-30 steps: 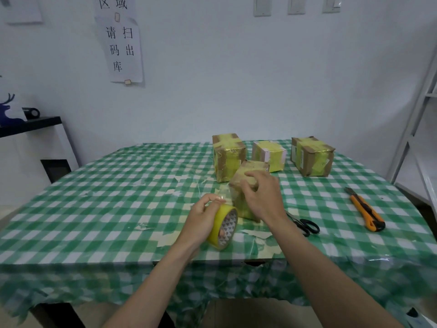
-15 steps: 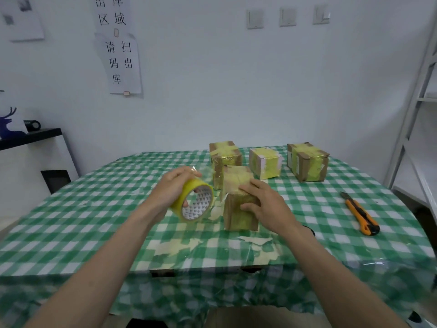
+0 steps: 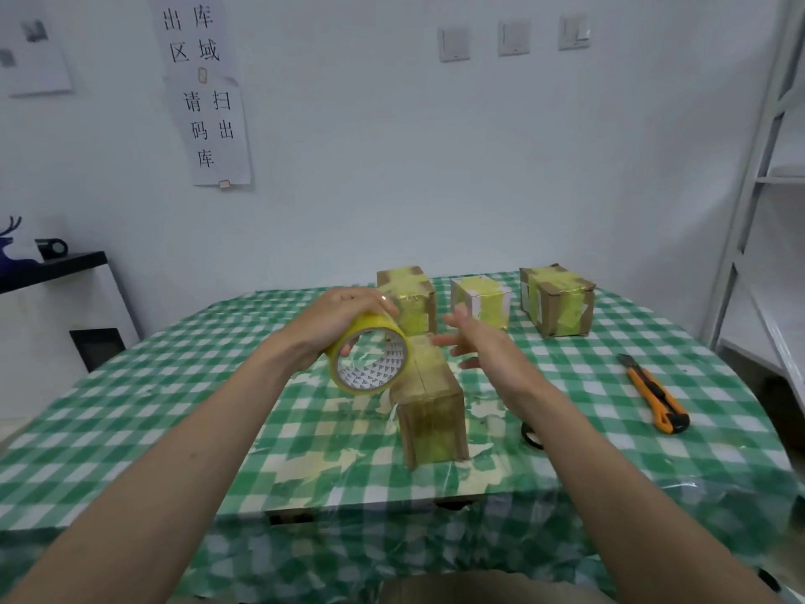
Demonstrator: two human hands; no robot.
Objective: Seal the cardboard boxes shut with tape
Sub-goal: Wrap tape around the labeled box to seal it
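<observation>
Head view, with the near box (image 3: 429,403) as the landmark. The right hand (image 3: 481,342) has come off that box: half a second ago its palm lay on the top, and now it hovers just above and behind the lid, fingers spread and holding nothing. The left hand (image 3: 344,316) has risen from beside the box's left face and grips the yellow tape roll (image 3: 370,357) over its rim, the roll hanging just left of the top edge.

Behind the near box stand three taped boxes (image 3: 557,300); to its right lie scissors (image 3: 532,434) and, farther right, an orange utility knife (image 3: 655,394). The strip seems pressed down, so the free hand is probably going for the tape's end.
</observation>
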